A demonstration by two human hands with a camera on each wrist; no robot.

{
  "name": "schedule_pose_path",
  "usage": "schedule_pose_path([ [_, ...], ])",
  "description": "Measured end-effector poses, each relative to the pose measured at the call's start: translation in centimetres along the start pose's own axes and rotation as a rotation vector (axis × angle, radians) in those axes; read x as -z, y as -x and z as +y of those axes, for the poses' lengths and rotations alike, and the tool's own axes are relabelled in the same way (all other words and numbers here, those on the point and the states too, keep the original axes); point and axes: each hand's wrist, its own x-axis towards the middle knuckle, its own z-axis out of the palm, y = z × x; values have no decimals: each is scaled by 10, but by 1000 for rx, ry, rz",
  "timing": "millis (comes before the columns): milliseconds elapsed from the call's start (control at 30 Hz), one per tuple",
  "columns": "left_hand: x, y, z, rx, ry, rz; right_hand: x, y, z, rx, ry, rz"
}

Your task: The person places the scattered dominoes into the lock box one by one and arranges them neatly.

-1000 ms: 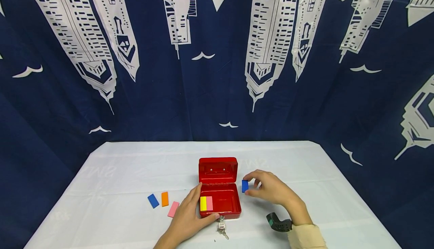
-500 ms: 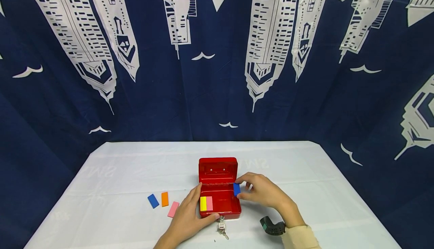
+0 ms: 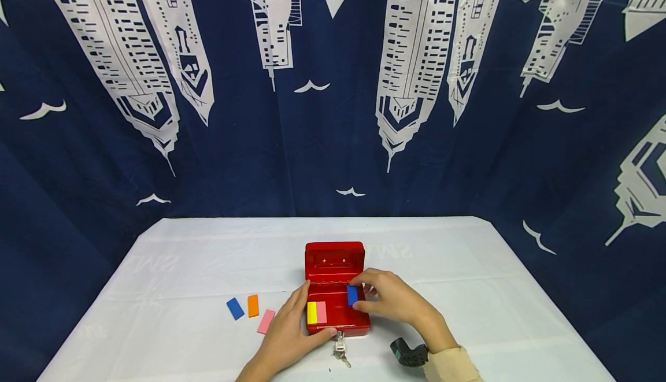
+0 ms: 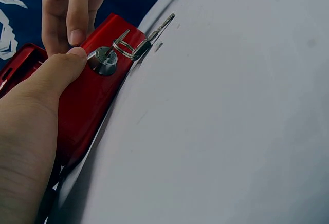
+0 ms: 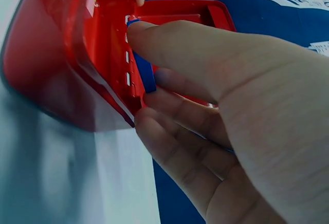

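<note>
Over one red box (image 3: 340,315), two tiles (image 3: 312,312) inside, three tiles (image 3: 252,306) to its left, the right hand (image 3: 390,296) pinches one part-hidden blue tile (image 3: 352,296), the outspread left hand (image 3: 288,336) partly covering the box.

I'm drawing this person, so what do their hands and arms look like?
The left hand and the right hand are bare, with no gloves. The right arm has a light tan sleeve, and a black gadget with a little green patch sits by that wrist. No sleeve shows on the left arm in the head view.
</note>
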Motion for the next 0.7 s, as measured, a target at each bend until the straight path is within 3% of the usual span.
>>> schedule_pose_path([
  [700,2,0,2,2,-10,-7,-25,-9,-12,46,3,-34],
])
